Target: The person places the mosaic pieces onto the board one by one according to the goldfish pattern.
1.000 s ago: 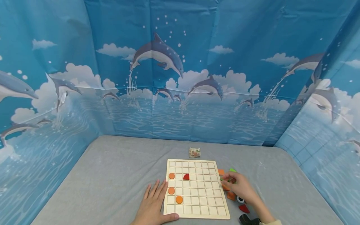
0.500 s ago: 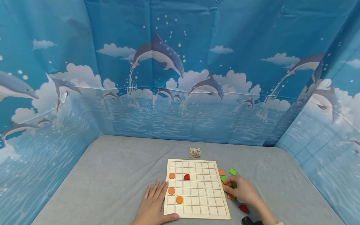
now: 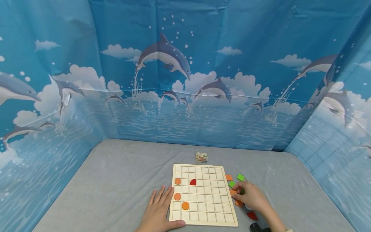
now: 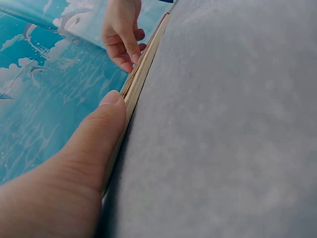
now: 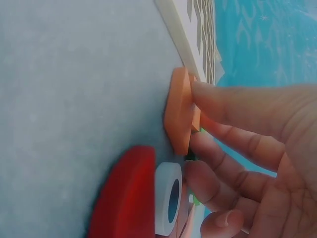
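Observation:
A pale wooden grid board (image 3: pixel 208 198) lies on the grey table. Three orange round pieces (image 3: pixel 185 205) and a red quarter-circle piece (image 3: pixel 193 182) sit in its squares. My left hand (image 3: pixel 156 209) rests at the board's near left corner, fingers spread along the left side and thumb on the near edge. Beyond the board's right side, my right hand (image 3: pixel 250 195) pinches an orange tile (image 3: pixel 233 192) between thumb and index finger. In the right wrist view, another orange tile (image 5: pixel 178 111) lies just in front of the thumb tip (image 5: pixel 200 94), the other fingers curled behind.
Green tiles (image 3: pixel 240 177) and an orange tile (image 3: pixel 229 177) lie beyond the right hand. Nearer are a red piece (image 3: pixel 252 215), a white ring-like piece (image 5: pixel 168 198) and a black object (image 3: pixel 256 227). A small patterned card (image 3: pixel 201 157) lies behind the board.
My right hand has shifted slightly nearer and rightward, uncovering the green tiles, with its fingertips now at the orange tile. The left hand and the pieces on the board stay as they were.

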`<state>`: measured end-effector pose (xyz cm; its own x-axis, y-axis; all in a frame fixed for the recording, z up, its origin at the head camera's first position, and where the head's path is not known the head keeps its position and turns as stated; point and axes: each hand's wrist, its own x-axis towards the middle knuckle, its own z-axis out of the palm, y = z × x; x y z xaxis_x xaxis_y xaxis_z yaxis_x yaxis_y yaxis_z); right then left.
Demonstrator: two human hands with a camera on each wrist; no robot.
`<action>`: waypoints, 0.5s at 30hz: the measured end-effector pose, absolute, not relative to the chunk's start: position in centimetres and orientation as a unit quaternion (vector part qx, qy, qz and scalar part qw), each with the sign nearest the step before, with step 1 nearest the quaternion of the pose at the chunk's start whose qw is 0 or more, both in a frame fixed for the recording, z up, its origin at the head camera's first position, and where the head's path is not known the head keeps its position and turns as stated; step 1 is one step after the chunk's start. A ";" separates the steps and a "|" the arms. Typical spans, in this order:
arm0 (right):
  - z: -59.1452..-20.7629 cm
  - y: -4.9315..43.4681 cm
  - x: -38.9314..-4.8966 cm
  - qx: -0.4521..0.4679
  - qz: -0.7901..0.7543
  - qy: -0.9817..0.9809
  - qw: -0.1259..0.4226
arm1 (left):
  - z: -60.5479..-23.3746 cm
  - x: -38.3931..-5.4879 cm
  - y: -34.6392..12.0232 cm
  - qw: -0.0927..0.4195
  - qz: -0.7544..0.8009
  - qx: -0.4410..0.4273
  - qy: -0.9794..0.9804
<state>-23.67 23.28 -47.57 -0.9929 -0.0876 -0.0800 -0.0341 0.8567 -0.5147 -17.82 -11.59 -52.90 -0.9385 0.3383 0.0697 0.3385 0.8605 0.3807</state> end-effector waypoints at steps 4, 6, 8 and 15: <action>-47.4 23.2 -23.5 -0.023 -0.260 0.964 0.057 | -52.9 -17.8 -11.6 0.000 -0.199 -0.176 -0.964; -47.3 23.1 -23.5 -0.022 -0.259 0.964 0.057 | -52.8 -17.8 -11.6 0.000 -0.199 -0.175 -0.964; -47.3 23.1 -23.5 -0.021 -0.258 0.964 0.057 | -52.8 -17.8 -11.6 0.001 -0.200 -0.174 -0.964; -47.2 23.1 -23.4 -0.017 -0.253 0.966 0.060 | -52.8 -17.7 -11.5 0.002 -0.201 -0.175 -0.964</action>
